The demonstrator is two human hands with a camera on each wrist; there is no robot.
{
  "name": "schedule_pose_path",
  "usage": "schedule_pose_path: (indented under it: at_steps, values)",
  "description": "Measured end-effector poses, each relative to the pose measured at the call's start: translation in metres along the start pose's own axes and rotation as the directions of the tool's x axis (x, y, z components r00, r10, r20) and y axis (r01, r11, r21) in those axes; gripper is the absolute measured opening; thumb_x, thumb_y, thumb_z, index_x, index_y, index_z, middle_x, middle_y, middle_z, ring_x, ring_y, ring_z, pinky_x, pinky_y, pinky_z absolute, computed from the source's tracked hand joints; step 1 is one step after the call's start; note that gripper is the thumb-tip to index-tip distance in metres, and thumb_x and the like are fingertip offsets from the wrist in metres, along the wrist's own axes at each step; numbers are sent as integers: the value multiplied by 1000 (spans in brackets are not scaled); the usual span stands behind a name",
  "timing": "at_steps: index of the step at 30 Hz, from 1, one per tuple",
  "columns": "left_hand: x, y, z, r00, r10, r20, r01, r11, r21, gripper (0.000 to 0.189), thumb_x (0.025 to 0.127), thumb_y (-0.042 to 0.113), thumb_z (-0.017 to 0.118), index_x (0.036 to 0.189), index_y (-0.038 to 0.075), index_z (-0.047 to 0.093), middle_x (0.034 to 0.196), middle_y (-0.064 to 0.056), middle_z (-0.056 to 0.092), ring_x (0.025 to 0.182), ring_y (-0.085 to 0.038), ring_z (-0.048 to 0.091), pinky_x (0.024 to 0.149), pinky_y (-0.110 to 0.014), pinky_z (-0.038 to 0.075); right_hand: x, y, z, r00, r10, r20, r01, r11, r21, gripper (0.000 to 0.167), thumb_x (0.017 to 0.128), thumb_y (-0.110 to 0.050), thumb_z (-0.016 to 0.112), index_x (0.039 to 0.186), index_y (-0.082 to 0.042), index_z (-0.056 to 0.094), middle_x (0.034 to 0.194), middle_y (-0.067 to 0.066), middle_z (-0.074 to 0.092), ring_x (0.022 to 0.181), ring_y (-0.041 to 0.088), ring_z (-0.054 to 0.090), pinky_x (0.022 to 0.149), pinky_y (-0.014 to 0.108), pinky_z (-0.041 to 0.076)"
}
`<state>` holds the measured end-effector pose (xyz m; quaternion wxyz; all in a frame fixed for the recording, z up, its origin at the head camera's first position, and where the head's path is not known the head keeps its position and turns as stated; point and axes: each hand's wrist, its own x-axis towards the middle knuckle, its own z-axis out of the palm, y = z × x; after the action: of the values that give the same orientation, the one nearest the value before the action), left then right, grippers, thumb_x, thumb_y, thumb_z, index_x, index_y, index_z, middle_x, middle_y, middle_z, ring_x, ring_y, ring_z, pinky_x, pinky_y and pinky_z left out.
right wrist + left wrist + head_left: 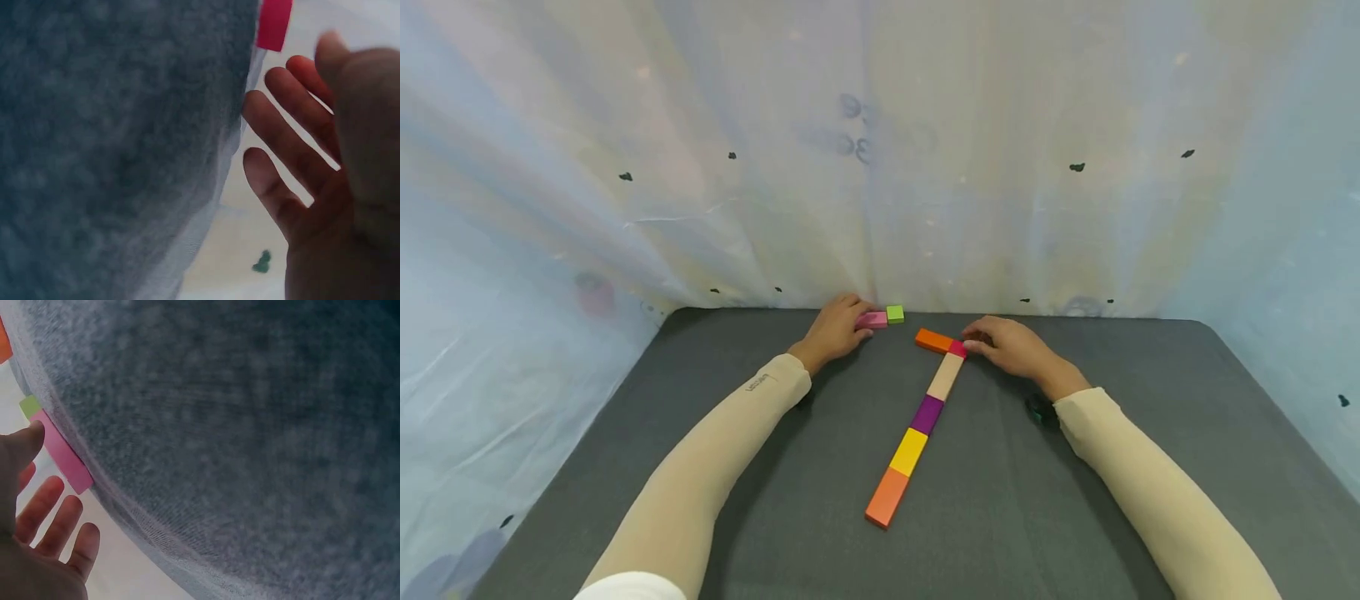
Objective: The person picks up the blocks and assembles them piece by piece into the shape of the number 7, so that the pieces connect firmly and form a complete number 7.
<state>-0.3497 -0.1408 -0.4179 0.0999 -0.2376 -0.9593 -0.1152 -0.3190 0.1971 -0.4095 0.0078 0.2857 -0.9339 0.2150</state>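
My left hand [835,332] is at the far edge of the table, pinching a long pink block [872,320] with the thumb in front and a finger behind; the other fingers spread loosely in the left wrist view. A small green block [895,314] sits against the pink block's right end. My right hand [1011,346] holds nothing, its relaxed fingertips right beside a small red block [957,348]. That red block makes the corner between an orange block [933,340] and a row of beige [945,377], purple [927,415], yellow [909,452] and light orange blocks [887,497].
A dark grey cloth covers the table [1037,517]. Pale plastic sheeting [940,150] hangs just behind the table's far edge and along both sides. The block row slants from the far middle towards the near side, between the two forearms.
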Motion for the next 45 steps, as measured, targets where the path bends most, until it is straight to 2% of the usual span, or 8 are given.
schedule_pose_path:
  at_steps: [3,10,15,22,28,36,45]
  values:
    - [-1,-1,-2,1000,-3,6,3,1000,7,43,95,26,69,135,12,60,127,-10,61,124,-29,53,110,-46,41,4,-5,1,998,-34,44,36,999,-34,40,99,-37,61,133,-15,63,128,5,65,110,22,64,99,47,50]
    - [-2,5,-4,1000,5,27,-6,999,39,40,97,21,65,135,8,60,128,-12,61,125,-30,52,110,-47,40,1,-4,1,994,-89,68,93,994,-56,40,99,-30,62,135,-12,63,126,8,67,115,27,61,104,50,46]
    - [-5,9,-5,998,-10,55,8,999,34,38,97,18,65,134,7,62,128,-12,60,124,-29,51,110,-46,40,-3,-6,2,991,-95,89,101,993,-55,42,99,-30,61,137,-10,61,127,10,66,115,29,60,104,51,45]
    - [-6,9,-7,999,-20,49,18,999,39,28,98,17,64,124,7,67,125,-10,59,123,-28,51,111,-43,40,-2,-10,0,990,-104,90,112,990,-82,41,100,-25,61,138,-10,60,127,11,65,116,30,60,104,51,46]
    - [-7,8,-7,998,-17,67,16,1000,16,24,96,13,65,120,10,68,127,-9,62,129,-28,49,114,-45,37,-3,-12,0,991,-91,94,99,991,-87,40,101,-21,59,139,-10,59,127,12,65,115,30,60,102,51,46]
    - [-4,13,-7,997,35,62,-35,999,-5,22,96,9,64,118,10,69,127,-9,65,128,-28,51,114,-45,38,-3,-12,1,993,-93,75,98,993,-71,37,101,-13,58,137,-8,60,120,12,67,102,26,61,96,49,50]
    - [4,23,-1,993,100,66,-102,995,20,24,95,8,65,118,13,69,121,-6,68,118,-26,56,110,-41,41,-3,-13,0,995,-64,80,70,995,-72,37,101,-15,59,136,-7,61,121,13,66,103,28,62,97,50,50]
